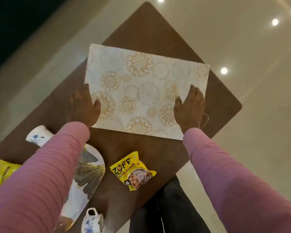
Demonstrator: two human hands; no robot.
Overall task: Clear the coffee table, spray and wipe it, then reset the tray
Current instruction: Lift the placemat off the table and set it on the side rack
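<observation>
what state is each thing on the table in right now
placemat: flat, gripped at both near corners
left hand: on mat's left edge
right hand: on mat's right edge
tray: on table, partly hidden by sleeve
soya chunks packet: lying flat, sealed
second packet: lying flat
upper cup: tipped on side
lower cup: on side

Floral placemat (146,88) flat on brown coffee table (222,101).

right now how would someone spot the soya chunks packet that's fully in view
On the brown coffee table, look at the near edge, below the patterned placemat both hands hold. The packet lies alone on bare wood, right of the oval tray. Unlike the other yellow packet, left of the sleeve, its ZOFF label shows.
</observation>
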